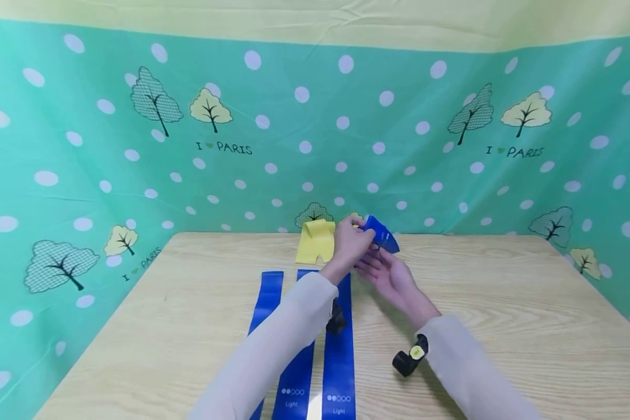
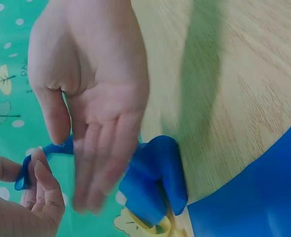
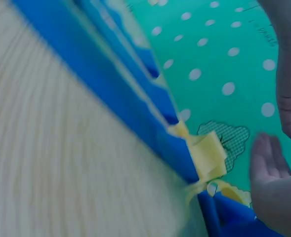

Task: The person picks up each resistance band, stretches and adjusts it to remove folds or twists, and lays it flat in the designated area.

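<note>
A blue resistance band point(image 1: 382, 234) is raised above the far part of the table. My left hand point(image 1: 350, 242) pinches it between thumb and fingers; the left wrist view shows this left hand point(image 2: 24, 197) too. Just below and to the right, my right hand point(image 1: 391, 279) is turned palm up with its fingers extended near the band. In the left wrist view the right hand point(image 2: 98, 103) hides part of the blue band point(image 2: 152, 177). A yellow band point(image 1: 316, 240), folded over, lies beside my left hand at the back.
Long blue bands lie lengthwise on the wooden table point(image 1: 163, 326): a left strip point(image 1: 266, 300), a middle strip point(image 1: 294, 379) and a right strip point(image 1: 339, 361). Two read "Light". My left sleeve covers parts of them. A green dotted cloth point(image 1: 273, 122) hangs behind the table.
</note>
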`<state>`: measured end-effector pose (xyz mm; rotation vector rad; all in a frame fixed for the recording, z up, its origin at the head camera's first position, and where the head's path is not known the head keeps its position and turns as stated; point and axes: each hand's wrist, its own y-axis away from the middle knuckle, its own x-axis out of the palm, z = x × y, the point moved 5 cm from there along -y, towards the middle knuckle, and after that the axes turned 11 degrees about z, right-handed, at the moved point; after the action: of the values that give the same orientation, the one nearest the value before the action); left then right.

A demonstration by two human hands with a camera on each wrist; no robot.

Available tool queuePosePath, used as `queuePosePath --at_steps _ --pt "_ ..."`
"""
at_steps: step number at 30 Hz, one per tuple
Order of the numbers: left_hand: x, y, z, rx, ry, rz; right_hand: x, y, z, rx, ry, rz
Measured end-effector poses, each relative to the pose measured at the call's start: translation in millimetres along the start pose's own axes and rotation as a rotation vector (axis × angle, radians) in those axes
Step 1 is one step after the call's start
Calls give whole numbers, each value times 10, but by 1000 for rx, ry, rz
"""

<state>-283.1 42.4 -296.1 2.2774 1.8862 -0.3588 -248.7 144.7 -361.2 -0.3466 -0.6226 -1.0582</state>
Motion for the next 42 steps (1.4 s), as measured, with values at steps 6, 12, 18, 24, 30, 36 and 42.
queuePosePath --at_steps 6,12,18,24,30,36,42 --pt "0 13 37 -70 151 -8 -76 -11 212 -162 -295 -120" --pt "75 50 105 -148 323 85 -166 4 414 -189 -364 -249" --pt "198 136 78 -168 356 198 -191 -12 600 -181 -275 -325" --pt "297 229 118 -199 377 261 -292 15 768 -55 -51 -445" --pt "371 354 224 -214 305 296 -314 -21 873 -16 -38 -447" --pt "472 545 283 -240 249 439 -334 -45 929 -20 9 -492" --pt "560 752 348 -280 150 624 -390 -36 957 -34 98 -562"
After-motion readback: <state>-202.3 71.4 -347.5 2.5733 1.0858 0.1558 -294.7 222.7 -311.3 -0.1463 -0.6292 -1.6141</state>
